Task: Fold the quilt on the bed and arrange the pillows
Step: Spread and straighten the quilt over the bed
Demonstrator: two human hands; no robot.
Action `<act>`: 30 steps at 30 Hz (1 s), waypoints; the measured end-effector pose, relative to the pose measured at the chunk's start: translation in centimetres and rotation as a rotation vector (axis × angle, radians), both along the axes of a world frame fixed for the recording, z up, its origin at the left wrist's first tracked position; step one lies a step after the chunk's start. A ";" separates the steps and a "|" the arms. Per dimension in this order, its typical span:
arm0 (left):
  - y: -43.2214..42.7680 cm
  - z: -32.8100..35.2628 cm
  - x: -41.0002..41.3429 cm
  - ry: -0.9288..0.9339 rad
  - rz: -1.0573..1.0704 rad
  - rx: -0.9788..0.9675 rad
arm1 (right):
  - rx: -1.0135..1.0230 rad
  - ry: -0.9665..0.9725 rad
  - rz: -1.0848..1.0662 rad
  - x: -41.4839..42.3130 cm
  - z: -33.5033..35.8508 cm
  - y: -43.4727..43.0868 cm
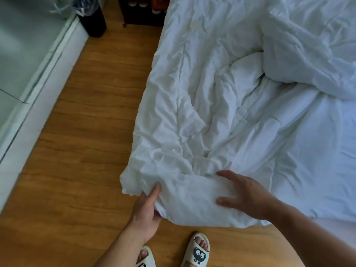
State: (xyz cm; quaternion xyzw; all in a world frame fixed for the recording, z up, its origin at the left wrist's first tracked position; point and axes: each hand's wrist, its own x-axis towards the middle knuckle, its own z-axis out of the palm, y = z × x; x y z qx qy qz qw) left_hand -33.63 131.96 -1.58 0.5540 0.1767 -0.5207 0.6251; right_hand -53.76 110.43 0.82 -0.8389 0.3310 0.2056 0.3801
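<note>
Because all the bedding is white, the line between the quilt (192,112) and the bed (339,225) beneath it is hard to make out. The bunched mass (308,45) far ahead of the right hand (244,195) cannot be identified as quilt or pillow. The fingers of the left hand (146,211) are hidden under the cloth; only the thumb shows. Both forearms are cut off by the lower frame edge, as are the 2 slippers (196,251) behind the hands. A dark bin (92,18) and a dark cabinet (142,12) are cut off at the top edge, well ahead of the left hand.

The left hand reaches forward with the thumb pointing ahead along the top of the cloth. The right hand lies palm down, fingers spread and pointing toward the left hand.

The left hand pinches the near corner of the quilt, thumb above and hidden fingers below, so the closure is narrow with cloth between. The right hand is wide open, rests flat on the quilt just right of the grip, and holds nothing.

The quilt lies crumpled on the bed, spreading ahead and to the right of the grip. Its gripped corner overhangs the wooden floor (86,151), which extends to the left of the grip.
</note>
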 end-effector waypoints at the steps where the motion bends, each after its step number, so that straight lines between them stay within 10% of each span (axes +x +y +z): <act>1: -0.3 -0.5 -0.7 0.032 -0.087 -0.029 | -0.044 -0.012 0.030 -0.3 -0.6 0.4; 7: -1.4 -1.6 -5.2 -0.196 -0.411 0.021 | -0.390 0.055 0.400 -2.8 -1.9 2.7; 13: -0.4 -0.7 -3.9 -0.388 -0.490 0.164 | -0.627 0.058 0.231 -4.6 -2.5 1.9; 19: 1.5 1.3 1.4 -0.325 -0.832 0.351 | -0.399 0.165 0.300 -2.1 1.4 4.2; 26: 6.7 1.0 5.3 0.125 -0.161 -0.250 | -0.109 0.032 -0.265 1.0 -0.6 11.4; 30: 6.8 0.1 0.0 -0.152 -0.378 -0.144 | -0.016 0.067 -0.175 2.4 -2.2 12.2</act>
